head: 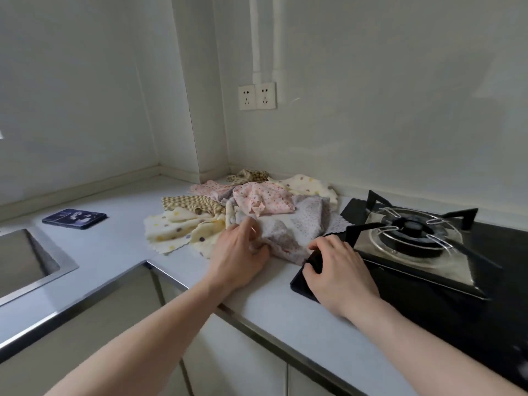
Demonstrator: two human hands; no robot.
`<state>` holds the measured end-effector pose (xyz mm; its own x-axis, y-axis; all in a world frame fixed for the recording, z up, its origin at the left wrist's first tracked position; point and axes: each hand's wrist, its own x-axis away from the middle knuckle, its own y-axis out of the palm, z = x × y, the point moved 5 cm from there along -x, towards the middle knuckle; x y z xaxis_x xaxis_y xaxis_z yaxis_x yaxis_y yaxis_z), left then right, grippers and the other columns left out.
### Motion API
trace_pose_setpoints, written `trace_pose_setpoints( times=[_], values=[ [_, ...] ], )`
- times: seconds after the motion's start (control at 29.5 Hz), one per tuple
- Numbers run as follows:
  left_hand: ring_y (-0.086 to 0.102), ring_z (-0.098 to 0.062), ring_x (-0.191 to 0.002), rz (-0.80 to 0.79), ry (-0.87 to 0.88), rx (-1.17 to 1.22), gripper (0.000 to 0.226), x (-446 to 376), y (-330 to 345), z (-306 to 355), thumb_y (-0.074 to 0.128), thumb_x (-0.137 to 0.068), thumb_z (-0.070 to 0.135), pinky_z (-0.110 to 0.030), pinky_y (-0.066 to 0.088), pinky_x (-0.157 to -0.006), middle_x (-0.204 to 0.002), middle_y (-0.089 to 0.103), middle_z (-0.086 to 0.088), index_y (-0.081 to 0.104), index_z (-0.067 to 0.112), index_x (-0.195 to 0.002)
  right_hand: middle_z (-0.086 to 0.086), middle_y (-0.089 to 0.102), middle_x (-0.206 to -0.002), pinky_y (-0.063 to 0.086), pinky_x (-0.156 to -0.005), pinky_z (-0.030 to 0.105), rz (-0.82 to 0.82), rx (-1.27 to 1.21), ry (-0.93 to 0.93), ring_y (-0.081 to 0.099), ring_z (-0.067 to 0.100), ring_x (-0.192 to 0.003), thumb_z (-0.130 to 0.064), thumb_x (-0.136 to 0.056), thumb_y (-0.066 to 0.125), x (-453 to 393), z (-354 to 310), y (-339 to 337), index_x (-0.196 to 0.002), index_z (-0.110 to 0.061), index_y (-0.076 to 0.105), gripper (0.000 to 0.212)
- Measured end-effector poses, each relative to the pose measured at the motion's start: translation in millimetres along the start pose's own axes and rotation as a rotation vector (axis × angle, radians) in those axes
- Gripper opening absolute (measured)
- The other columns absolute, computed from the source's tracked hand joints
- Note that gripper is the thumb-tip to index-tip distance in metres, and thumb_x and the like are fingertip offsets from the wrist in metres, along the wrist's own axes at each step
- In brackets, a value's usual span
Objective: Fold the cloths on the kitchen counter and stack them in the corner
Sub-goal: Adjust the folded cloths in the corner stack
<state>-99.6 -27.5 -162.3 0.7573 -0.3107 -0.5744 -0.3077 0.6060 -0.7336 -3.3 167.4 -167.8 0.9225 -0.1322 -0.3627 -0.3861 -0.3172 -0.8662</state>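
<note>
A loose pile of unfolded cloths lay in the middle of the frame on the white counter (pixel 120 241), reaching back toward the wall corner. On top was a pink dotted cloth (pixel 263 200), beside it a grey dotted cloth (pixel 303 224), to the left a cream cloth (pixel 174 227) with big dots and a brown checked cloth (pixel 197 204). Another cream cloth (pixel 308 185) and another checked cloth (pixel 250 175) lay behind, close to the wall.

The left hand (pixel 241 255) gripped the near edge of the grey dotted cloth, with fingers curled into the fabric. The right hand (pixel 340 270) rested on a dark phone (pixel 308 274) at the corner of the gas stove (pixel 414 241), its fingers bent over the phone's far end.

At the left of the frame were a second phone (pixel 74 218) and the steel sink (pixel 31 261). Two sockets (pixel 257 95) sat on the wall above.
</note>
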Motion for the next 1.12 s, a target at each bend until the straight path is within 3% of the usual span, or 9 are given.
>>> trace_pose_setpoints(
  times=[0.2, 0.41, 0.58, 0.68, 0.75, 0.85, 0.95, 1.05, 1.12],
  values=[
    [0.052, -0.022, -0.116, 0.036, 0.034, -0.189, 0.032, 13.6, -9.3, 9.2, 0.061, -0.090, 0.051, -0.040, 0.040, -0.098, -0.116, 0.066, 0.011, 0.062, 0.037, -0.119, -0.004, 0.054, -0.132, 0.044, -0.103, 0.039, 0.008, 0.095, 0.106, 0.052, 0.020, -0.117, -0.042, -0.096, 0.045, 17.3, -3.5, -9.5, -0.131, -0.026, 0.052, 0.038],
    [0.053, -0.021, -0.104, 0.052, 0.088, -0.150, 0.016, 21.7, -17.5, 9.6, 0.067, -0.085, 0.037, -0.032, 0.032, -0.083, -0.102, 0.061, 0.007, 0.060, 0.028, -0.095, -0.006, 0.054, -0.135, 0.041, -0.105, 0.037, -0.033, 0.080, 0.129, 0.049, 0.019, -0.123, -0.043, -0.098, 0.046, 25.0, -6.7, -11.6, -0.134, -0.030, 0.051, 0.038],
    [0.042, -0.017, -0.076, 0.110, 0.111, 0.012, 0.015, 21.5, -22.4, 11.7, 0.052, -0.088, 0.035, -0.034, 0.031, -0.071, -0.081, 0.049, 0.008, 0.042, 0.024, -0.082, -0.008, 0.049, -0.146, 0.037, -0.113, 0.041, -0.023, 0.028, 0.114, 0.044, 0.020, -0.135, -0.051, -0.097, 0.049, 20.7, -3.2, -8.8, -0.149, -0.033, 0.040, 0.055],
    [0.040, -0.019, -0.067, 0.177, 0.154, 0.108, 0.015, 24.7, -22.1, 10.3, 0.049, -0.094, 0.023, -0.035, 0.028, -0.062, -0.075, 0.048, 0.005, 0.035, 0.024, -0.088, -0.010, 0.046, -0.151, 0.036, -0.115, 0.042, -0.004, -0.020, 0.098, 0.043, 0.019, -0.138, -0.064, -0.096, 0.046, 19.8, -3.0, -6.0, -0.155, -0.037, 0.030, 0.067],
    [0.046, -0.022, -0.065, 0.194, 0.188, 0.111, 0.012, 25.2, -19.7, 11.3, 0.047, -0.095, 0.017, -0.037, 0.037, -0.058, -0.076, 0.055, 0.000, 0.036, 0.024, -0.097, -0.010, 0.044, -0.154, 0.035, -0.116, 0.042, 0.012, -0.053, 0.088, 0.042, 0.018, -0.141, -0.067, -0.096, 0.042, 20.4, -3.1, -6.2, -0.158, -0.040, 0.022, 0.071],
    [0.059, -0.025, -0.075, 0.193, 0.246, 0.079, 0.022, 23.6, -18.5, 17.4, 0.045, -0.098, 0.016, -0.038, 0.047, -0.061, -0.094, 0.068, -0.004, 0.044, 0.021, -0.120, -0.011, 0.037, -0.158, 0.033, -0.118, 0.042, 0.014, -0.082, 0.068, 0.038, 0.017, -0.144, -0.069, -0.096, 0.041, 20.6, -2.9, -7.7, -0.159, -0.044, 0.013, 0.073],
    [0.063, -0.017, -0.087, 0.193, 0.354, 0.010, 0.032, 24.3, -21.8, 28.1, 0.047, -0.100, 0.018, -0.026, 0.040, -0.064, -0.111, 0.068, 0.002, 0.055, 0.023, -0.131, -0.013, 0.042, -0.154, 0.035, -0.116, 0.041, 0.008, -0.092, 0.033, 0.040, 0.015, -0.142, -0.073, -0.095, 0.037, 18.4, -2.7, -6.2, -0.157, -0.044, 0.023, 0.070],
    [0.062, -0.014, -0.081, 0.155, 0.408, -0.035, 0.015, 24.5, -20.8, 35.2, 0.050, -0.100, 0.034, -0.027, 0.043, -0.058, -0.099, 0.065, 0.008, 0.060, 0.029, -0.110, -0.016, 0.056, -0.139, 0.040, -0.107, 0.037, -0.011, -0.088, 0.011, 0.048, 0.013, -0.130, -0.078, -0.094, 0.024, 16.3, -3.4, -5.3, -0.144, -0.041, 0.049, 0.068],
    [0.059, -0.014, -0.070, 0.159, 0.372, -0.023, 0.014, 21.6, -18.8, 32.2, 0.061, -0.096, 0.039, -0.031, 0.043, -0.052, -0.085, 0.062, 0.011, 0.051, 0.031, -0.092, -0.018, 0.063, -0.125, 0.042, -0.100, 0.035, -0.022, -0.098, -0.006, 0.052, 0.011, -0.118, -0.082, -0.091, 0.027, 15.3, -3.7, -4.9, -0.130, -0.040, 0.063, 0.068]
  ],
)
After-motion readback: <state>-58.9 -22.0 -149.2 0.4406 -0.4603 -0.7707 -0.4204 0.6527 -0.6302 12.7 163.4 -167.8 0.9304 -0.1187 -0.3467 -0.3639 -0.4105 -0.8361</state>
